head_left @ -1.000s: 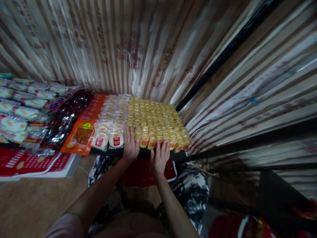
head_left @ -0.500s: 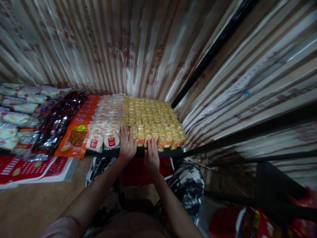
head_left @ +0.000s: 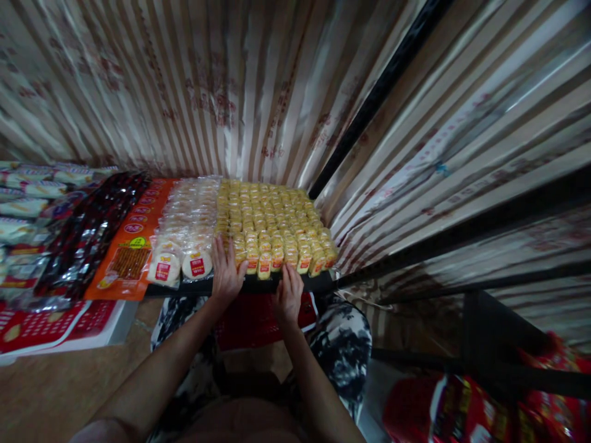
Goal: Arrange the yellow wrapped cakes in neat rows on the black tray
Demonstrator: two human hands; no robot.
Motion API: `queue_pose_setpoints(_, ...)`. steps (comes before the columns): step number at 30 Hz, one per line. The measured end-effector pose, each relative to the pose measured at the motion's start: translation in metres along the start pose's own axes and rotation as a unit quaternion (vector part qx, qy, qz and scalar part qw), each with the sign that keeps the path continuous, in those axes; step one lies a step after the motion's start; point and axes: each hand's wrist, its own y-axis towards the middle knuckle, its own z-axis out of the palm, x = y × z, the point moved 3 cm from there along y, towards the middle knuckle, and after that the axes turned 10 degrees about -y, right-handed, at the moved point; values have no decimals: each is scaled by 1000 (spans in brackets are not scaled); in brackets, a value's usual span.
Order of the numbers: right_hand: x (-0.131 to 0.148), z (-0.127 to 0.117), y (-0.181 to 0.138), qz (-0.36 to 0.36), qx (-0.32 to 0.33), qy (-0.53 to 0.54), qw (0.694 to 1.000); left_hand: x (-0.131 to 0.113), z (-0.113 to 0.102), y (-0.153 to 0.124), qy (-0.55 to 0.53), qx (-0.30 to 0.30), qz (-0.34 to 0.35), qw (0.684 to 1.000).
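Observation:
A block of small yellow snack packets (head_left: 272,215) fills the right end of a dark shelf (head_left: 258,284). My left hand (head_left: 225,271) lies flat with fingers stretched, pressing the front left corner of that block beside round white cakes with red labels (head_left: 182,264). My right hand (head_left: 289,294) rests at the shelf's front edge, fingers extended against the front row of yellow packets. Neither hand holds anything.
Orange snack bags (head_left: 132,246), dark shiny packets (head_left: 87,234) and pale wrapped cakes (head_left: 23,209) line the shelf to the left. Striped foil sheeting (head_left: 240,92) backs the shelf. A red basket (head_left: 252,320) sits below; red bags (head_left: 462,412) lie at bottom right.
My right hand slid left along the front row, then back a little toward the shelf edge. The left hand stayed on the block's corner. The view drifted right.

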Motion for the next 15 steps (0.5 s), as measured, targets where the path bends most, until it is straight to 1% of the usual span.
queue_pose_setpoints(6,-4,-5,-2,24,4,27,999,-1,-5,2,-5,-16,0,1000)
queue_pose_setpoints(8,-6,-10,-2,20,0,28,999,-6,-8,-4,-1,-25,35,999)
queue_pose_setpoints(9,-7,-13,-2,23,-4,25,999,-11,-9,-9,-1,-18,70,997)
queue_pose_setpoints(10,-10,-16,-2,32,-10,21,999,-17,-9,-16,-3,0,116,993)
queue_pose_setpoints(11,-12,-18,-2,47,-15,15,999,-24,-8,-23,-7,33,164,986)
queue_pose_setpoints(12,-15,-20,-2,65,-18,9,998,-30,-5,-31,-10,79,205,975)
queue_pose_setpoints(14,-21,-22,-2,98,-16,1,995,-39,1,-43,-8,165,238,957)
queue_pose_setpoints(15,-23,-21,-1,107,-11,1,994,-41,5,-47,-3,196,236,952)
